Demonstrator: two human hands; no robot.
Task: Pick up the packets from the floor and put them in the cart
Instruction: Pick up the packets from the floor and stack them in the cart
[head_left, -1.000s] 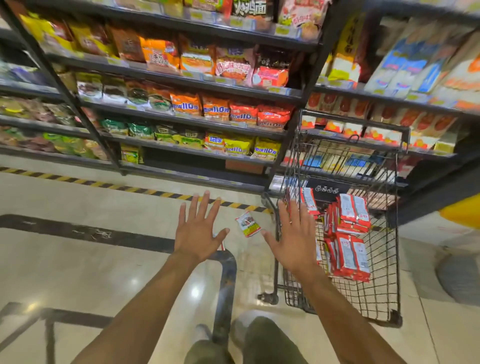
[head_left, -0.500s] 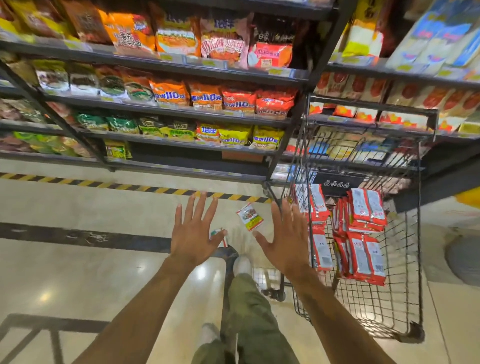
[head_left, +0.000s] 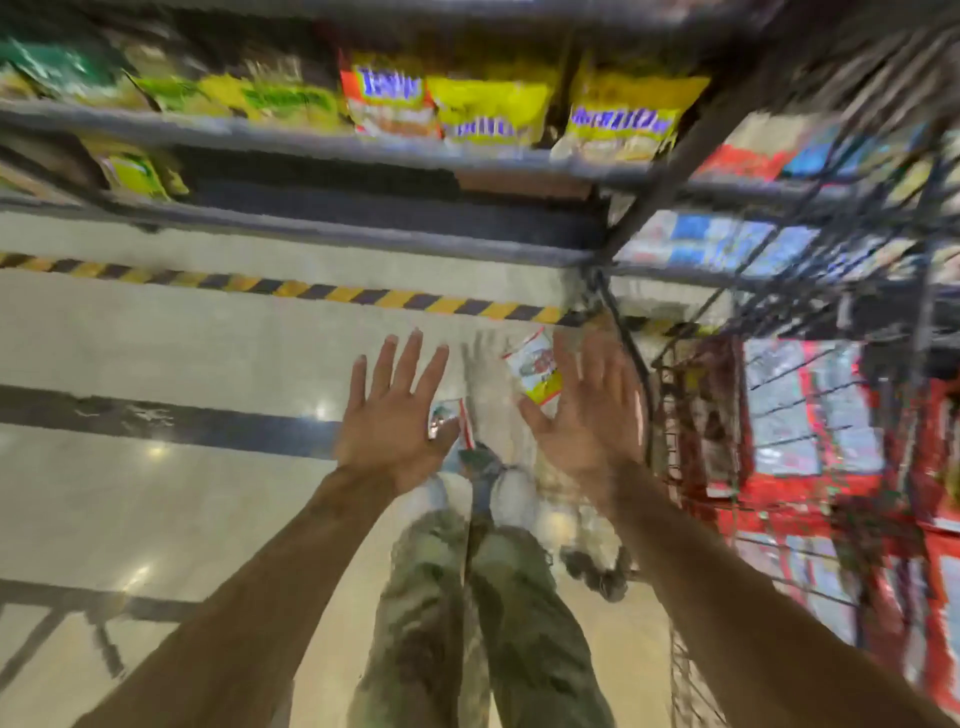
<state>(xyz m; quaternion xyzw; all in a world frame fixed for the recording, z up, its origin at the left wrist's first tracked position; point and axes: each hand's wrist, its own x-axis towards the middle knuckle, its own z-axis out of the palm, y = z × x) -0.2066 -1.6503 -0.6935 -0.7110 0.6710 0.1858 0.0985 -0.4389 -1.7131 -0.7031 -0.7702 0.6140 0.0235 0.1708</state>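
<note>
The picture is blurred by motion. Two small packets lie on the pale floor ahead of my feet: a white, red and yellow packet (head_left: 535, 371) between my hands, and a second packet (head_left: 451, 422) partly hidden behind my left thumb. My left hand (head_left: 392, 418) hovers above the floor with its fingers spread and holds nothing. My right hand (head_left: 589, 415) is also spread and empty, just left of the black wire cart (head_left: 831, 467). Several red and white packets (head_left: 810, 452) lie stacked inside the cart.
Store shelves (head_left: 363, 161) full of snack bags run across the top. A yellow and black hazard stripe (head_left: 311, 291) marks the floor in front of them. My legs and white shoes (head_left: 483, 499) are below the hands. A cart wheel (head_left: 597, 571) sits beside my right leg.
The camera has dropped lower and nearer the floor. Both open hands have stayed spread over the two packets. The cart has slid to the right edge.
</note>
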